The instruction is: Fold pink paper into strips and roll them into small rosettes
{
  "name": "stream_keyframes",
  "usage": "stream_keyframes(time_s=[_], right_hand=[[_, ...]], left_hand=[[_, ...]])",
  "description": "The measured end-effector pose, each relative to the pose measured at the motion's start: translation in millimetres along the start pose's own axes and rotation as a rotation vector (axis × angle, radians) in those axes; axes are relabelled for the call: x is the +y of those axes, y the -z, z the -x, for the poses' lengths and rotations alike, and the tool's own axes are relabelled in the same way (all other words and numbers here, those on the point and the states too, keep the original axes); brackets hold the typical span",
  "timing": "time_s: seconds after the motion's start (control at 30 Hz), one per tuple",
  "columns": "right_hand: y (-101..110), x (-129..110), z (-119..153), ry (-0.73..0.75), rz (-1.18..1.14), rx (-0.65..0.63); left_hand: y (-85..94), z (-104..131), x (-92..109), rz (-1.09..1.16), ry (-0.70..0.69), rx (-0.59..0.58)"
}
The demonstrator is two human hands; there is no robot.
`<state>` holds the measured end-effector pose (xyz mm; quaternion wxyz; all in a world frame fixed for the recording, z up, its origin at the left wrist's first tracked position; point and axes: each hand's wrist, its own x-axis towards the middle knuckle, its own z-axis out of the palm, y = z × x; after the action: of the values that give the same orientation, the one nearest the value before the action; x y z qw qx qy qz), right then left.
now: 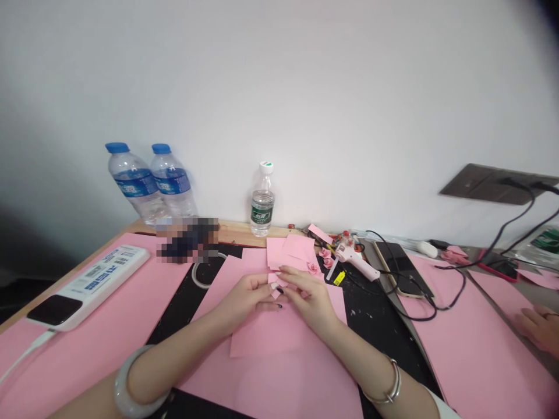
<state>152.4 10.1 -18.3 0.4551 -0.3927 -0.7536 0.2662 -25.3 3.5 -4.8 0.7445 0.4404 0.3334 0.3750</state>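
Observation:
My left hand (247,301) and my right hand (311,298) meet over the middle of the desk. Both have their fingers closed on one small piece of pink paper (276,289), which they largely cover; its exact fold cannot be made out. Beneath them lies a large pink sheet (279,390) with a smaller pink sheet (251,343) on top. Just beyond my fingertips are square pink papers (293,249). Several folded pink paper roses (313,268) sit to their right, beside a pink-and-white glue gun (356,261).
Blue-capped water bottles (172,183) and a smaller bottle (262,203) stand along the wall. A white power bank (94,285) rests on pink paper at left. A phone (404,270) and black cables (425,319) lie at right. Another person's hand (541,326) touches pink paper at the right edge.

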Motion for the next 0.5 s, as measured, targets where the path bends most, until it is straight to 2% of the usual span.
stream_keyframes(time_s=[0.27,0.5], right_hand=[[3,-1,2,0.141,0.076,0.074],[2,-12,-1,-0.049,-0.055,0.085]], left_hand=[[-2.3,1,-1,0.044,0.013,-0.014],[-3.4,1,-2,0.005,0.003,0.003]])
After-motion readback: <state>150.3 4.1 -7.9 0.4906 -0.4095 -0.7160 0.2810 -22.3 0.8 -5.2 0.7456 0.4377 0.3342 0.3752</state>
